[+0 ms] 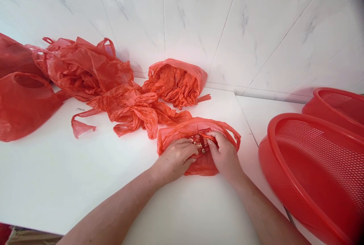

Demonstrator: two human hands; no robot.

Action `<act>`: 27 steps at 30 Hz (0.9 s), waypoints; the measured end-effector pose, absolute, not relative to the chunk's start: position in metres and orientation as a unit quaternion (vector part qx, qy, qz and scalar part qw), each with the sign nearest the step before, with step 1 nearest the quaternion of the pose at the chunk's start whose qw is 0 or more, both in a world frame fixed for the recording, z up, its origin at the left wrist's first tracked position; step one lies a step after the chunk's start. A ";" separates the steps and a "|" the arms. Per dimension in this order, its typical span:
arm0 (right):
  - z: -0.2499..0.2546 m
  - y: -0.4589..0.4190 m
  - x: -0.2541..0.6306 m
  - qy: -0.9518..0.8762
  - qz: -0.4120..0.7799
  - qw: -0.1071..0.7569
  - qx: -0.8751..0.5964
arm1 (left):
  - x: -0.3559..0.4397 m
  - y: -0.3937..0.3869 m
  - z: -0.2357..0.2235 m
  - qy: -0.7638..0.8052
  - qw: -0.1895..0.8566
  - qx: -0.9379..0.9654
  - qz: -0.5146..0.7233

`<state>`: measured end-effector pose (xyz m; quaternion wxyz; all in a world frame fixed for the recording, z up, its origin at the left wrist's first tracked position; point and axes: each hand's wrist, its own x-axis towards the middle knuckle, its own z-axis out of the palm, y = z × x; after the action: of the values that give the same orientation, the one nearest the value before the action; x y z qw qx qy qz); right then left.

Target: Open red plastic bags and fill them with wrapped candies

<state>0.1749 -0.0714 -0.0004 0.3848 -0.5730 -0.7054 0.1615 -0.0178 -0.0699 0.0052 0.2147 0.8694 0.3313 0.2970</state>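
Note:
A red plastic bag point(199, 167) lies on the white table in front of me, its mouth spread wide. Inside it shows a dark red patch with pale printing point(202, 144); whether this is a packet in the bag or print on the plastic I cannot tell. My left hand point(176, 158) rests over the bag's left side, fingers curled together on the plastic near the printing. My right hand point(224, 154) reaches in from the right, thumb and forefinger pinching a fold of red plastic beside the print. The fingertips of both hands are partly hidden.
Crumpled red bags point(85, 70) trail across the white table point(85, 169) from the left. A bag stuffed with folded ones point(178, 82) sits against the tiled wall point(187, 17). Full-looking red bags point(25, 104) stand far left. Two red mesh baskets point(295, 169) occupy the right side.

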 end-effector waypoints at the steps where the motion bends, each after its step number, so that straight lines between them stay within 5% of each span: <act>1: -0.001 -0.071 0.175 -0.707 0.162 0.380 -0.575 | -0.018 -0.070 0.005 0.341 0.216 0.867 0.293; 27: 0.000 -0.074 0.173 -0.680 0.165 0.404 -0.589 | -0.018 -0.072 0.002 0.372 0.227 0.854 0.284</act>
<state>0.1728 -0.0741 -0.0002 0.4037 -0.5889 -0.6804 0.1651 -0.0176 -0.0716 0.0022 0.2273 0.8541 0.3717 0.2840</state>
